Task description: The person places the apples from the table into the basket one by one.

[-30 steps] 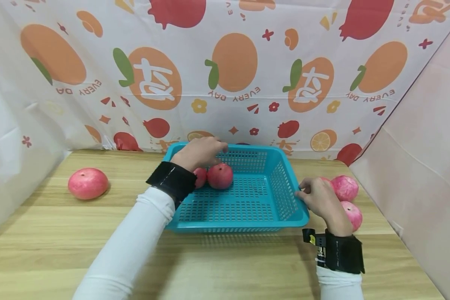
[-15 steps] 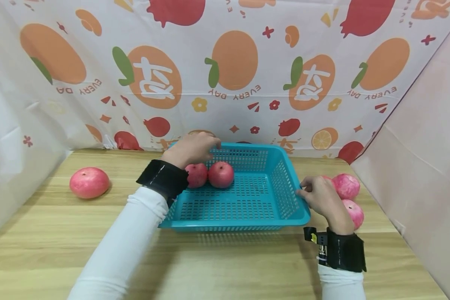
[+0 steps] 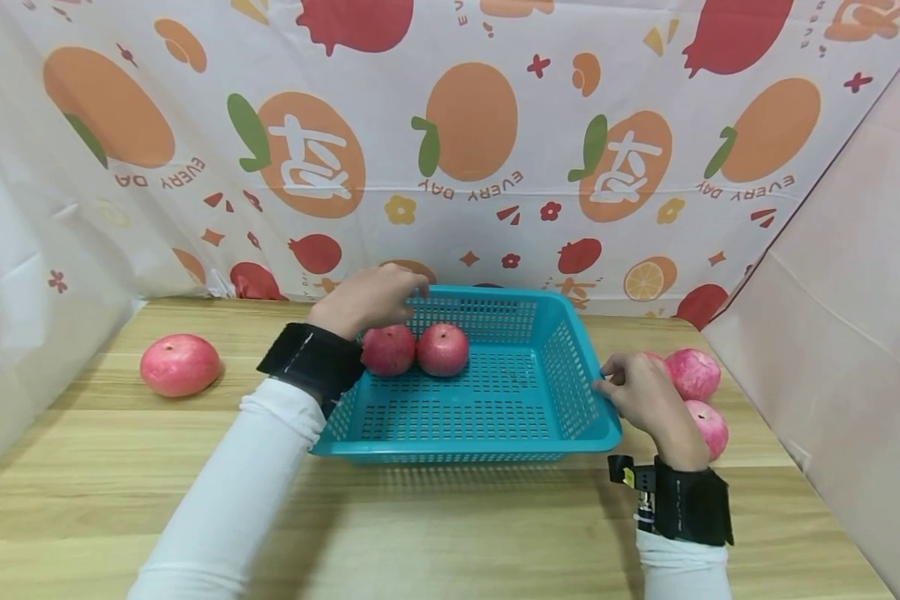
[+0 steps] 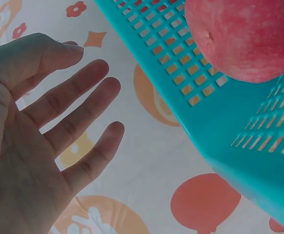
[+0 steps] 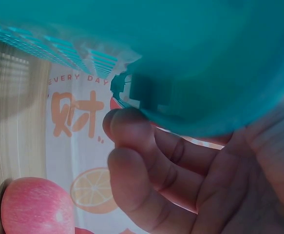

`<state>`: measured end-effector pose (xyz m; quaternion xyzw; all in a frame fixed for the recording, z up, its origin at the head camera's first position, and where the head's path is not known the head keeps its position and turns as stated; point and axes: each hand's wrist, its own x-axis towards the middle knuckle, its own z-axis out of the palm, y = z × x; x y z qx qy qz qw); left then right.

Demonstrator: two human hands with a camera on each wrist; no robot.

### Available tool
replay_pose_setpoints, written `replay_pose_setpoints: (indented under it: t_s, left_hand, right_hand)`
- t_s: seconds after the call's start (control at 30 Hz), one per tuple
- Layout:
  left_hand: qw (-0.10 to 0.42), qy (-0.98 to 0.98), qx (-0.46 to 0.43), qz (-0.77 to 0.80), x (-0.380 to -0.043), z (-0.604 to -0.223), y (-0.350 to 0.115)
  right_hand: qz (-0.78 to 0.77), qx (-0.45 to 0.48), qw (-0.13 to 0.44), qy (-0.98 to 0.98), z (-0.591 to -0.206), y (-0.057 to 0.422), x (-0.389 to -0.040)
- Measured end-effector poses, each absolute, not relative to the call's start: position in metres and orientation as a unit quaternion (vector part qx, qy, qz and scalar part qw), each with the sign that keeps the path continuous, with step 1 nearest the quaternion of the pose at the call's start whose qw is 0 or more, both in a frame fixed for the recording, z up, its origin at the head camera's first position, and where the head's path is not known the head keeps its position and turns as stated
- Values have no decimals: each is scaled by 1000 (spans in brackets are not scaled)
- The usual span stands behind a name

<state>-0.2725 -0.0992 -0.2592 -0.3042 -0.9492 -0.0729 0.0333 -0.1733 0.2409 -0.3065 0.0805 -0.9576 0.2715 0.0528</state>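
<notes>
A turquoise plastic basket (image 3: 465, 447) with slotted sides holds two red apples, a left one (image 3: 388, 352) and a right one (image 3: 443, 350), side by side toward its back left. My left hand (image 3: 367, 298) is over the basket's back left corner and partly hides it. In the left wrist view that hand (image 4: 39, 131) has its fingers spread and holds nothing, apart from the basket and the apple (image 4: 244, 36). At the right side my right hand (image 3: 641, 396) grips the basket's rim, its fingers (image 5: 132, 175) curled under the edge in the right wrist view.
Alone on the left of the wooden table (image 3: 435, 533) lies a pink-red apple (image 3: 180, 365). Just right of my right hand are more apples, a back one (image 3: 693, 374) and a front one (image 3: 708, 429), plus one mostly hidden. A fruit-print sheet (image 3: 390, 167) hangs behind.
My left hand has moved left, away from the apples in the basket, uncovering the left one. The basket's left end shows more. My right hand stays at the rim.
</notes>
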Motion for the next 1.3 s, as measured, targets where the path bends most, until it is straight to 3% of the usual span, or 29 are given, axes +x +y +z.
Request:
replay_pose_setpoints:
  t_s: [0.33,0.8,1.3]
  left_hand:
    - [20,-951,-296,-84,-269,-256,-107]
    - [38,-958,-272,-77,-266,-252,-126]
    - [54,-954,-268,-122,-263,-252,-154]
  right_hand:
    - [278,77,40,-957,-306,243,-173]
    - [264,76,62,-959,-307,244,-173]
    - [272,79,48,-958,-307,242,-174]
